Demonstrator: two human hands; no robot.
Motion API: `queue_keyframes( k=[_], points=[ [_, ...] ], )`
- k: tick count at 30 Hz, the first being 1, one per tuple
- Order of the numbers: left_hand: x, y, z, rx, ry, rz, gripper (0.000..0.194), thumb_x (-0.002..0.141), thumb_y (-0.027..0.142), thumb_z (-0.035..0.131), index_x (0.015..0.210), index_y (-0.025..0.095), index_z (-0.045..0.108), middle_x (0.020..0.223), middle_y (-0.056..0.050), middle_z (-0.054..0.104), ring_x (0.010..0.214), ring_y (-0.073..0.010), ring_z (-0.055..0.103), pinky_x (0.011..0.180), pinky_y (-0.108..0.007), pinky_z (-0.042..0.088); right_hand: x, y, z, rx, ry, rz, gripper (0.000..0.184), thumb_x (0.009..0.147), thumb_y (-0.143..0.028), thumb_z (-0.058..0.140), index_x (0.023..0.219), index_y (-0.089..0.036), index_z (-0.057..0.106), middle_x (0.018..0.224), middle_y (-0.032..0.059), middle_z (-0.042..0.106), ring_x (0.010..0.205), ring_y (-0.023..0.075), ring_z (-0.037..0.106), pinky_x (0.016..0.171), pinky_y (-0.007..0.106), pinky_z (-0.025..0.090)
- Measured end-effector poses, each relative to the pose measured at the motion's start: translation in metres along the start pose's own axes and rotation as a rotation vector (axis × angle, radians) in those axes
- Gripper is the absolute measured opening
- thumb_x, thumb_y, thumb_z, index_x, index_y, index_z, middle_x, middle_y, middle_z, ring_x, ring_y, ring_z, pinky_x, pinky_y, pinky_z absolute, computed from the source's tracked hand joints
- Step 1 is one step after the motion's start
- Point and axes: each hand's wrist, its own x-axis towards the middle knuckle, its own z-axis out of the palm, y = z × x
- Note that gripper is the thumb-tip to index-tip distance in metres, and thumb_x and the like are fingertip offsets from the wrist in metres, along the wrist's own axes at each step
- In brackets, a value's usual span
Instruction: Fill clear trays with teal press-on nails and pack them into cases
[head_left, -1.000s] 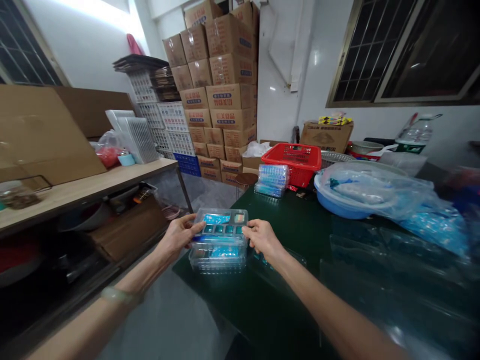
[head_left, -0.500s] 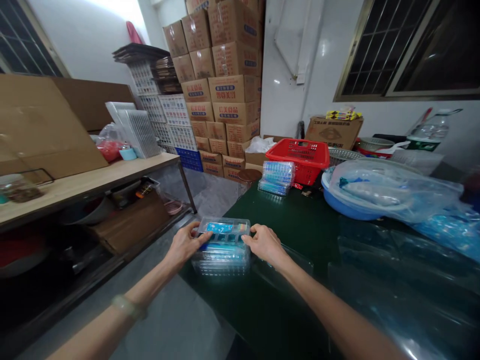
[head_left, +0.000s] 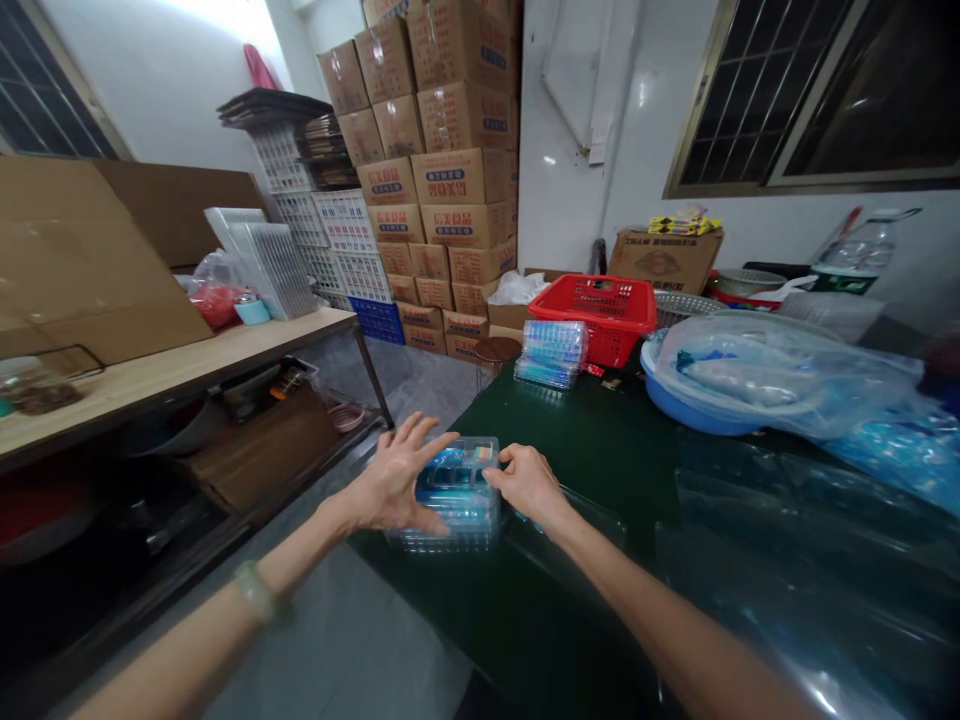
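Observation:
A stack of clear plastic boxes (head_left: 469,508) with blue contents stands at the left edge of the dark green table. The uppermost box has compartments, with a blue packet (head_left: 448,457) in one of them and a small multicoloured piece near its right end. Over the left part of the stack, my left hand (head_left: 394,480) is spread with thumb and fingers apart, hiding that side; whether it touches the plastic I cannot tell. At the right edge of the top box, my right hand (head_left: 529,485) pinches the rim between thumb and fingers.
Another stack of clear boxes (head_left: 551,352) stands by a red basket (head_left: 596,305) at the table's far end. Right of it is a blue basin (head_left: 690,410) under plastic bags. Clear plastic sheets (head_left: 795,570) lie at right. A wooden-topped workbench (head_left: 225,350) stands left.
My left hand has let go of the box's left edge, opened its fingers and moved over the stack. My right hand has stayed at the right edge.

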Motion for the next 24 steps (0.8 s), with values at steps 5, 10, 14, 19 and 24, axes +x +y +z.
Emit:
queue_keyframes(
  k=[5,10,14,19,24],
  points=[
    [0.013,0.003,-0.004,0.007,-0.139,0.083,0.106,0.04,0.064,0.063,0.131,0.027,0.024,0.119,-0.015,0.041,0.107,-0.0383,0.034,0.083,-0.053,0.026,0.0,0.001,-0.002,0.096,0.003,-0.055,0.021,0.064,-0.03,0.061,0.081,-0.017,0.061,0.059,0.0005,0.06,0.052,0.0123,0.053,0.045,0.02,0.03],
    [0.005,0.003,-0.001,-0.036,-0.004,0.107,0.097,0.051,0.061,0.059,0.132,0.024,0.022,0.12,-0.014,0.038,0.106,-0.0338,0.034,0.084,-0.047,0.028,0.001,0.007,-0.007,0.215,0.012,-0.16,0.028,0.08,-0.032,0.04,0.091,-0.014,0.059,0.059,0.0003,0.058,0.048,0.0097,0.05,0.045,0.02,0.036],
    [0.002,-0.001,0.001,-0.056,0.044,0.107,0.09,0.059,0.059,0.055,0.133,0.023,0.018,0.123,-0.015,0.035,0.109,-0.0331,0.031,0.085,-0.047,0.027,0.006,0.01,-0.007,0.228,0.091,-0.242,0.023,0.077,-0.025,0.046,0.093,-0.017,0.06,0.08,0.0033,0.058,0.067,0.0122,0.053,0.061,0.024,0.041],
    [0.001,-0.006,0.005,-0.038,0.048,0.116,0.086,0.06,0.059,0.054,0.132,0.024,0.022,0.124,-0.015,0.034,0.108,-0.0335,0.033,0.085,-0.048,0.027,0.01,0.009,-0.004,0.213,0.114,-0.342,0.025,0.076,-0.023,0.049,0.099,-0.022,0.059,0.095,0.0037,0.053,0.085,0.0148,0.05,0.071,0.026,0.04],
    [-0.001,-0.007,0.004,-0.049,0.05,0.127,0.084,0.06,0.059,0.054,0.131,0.025,0.025,0.123,-0.014,0.036,0.107,-0.0331,0.034,0.085,-0.047,0.027,0.008,0.014,-0.004,0.21,0.069,-0.399,0.026,0.077,-0.021,0.049,0.101,-0.023,0.058,0.094,0.0028,0.054,0.086,0.0144,0.05,0.072,0.026,0.039]
  ],
)
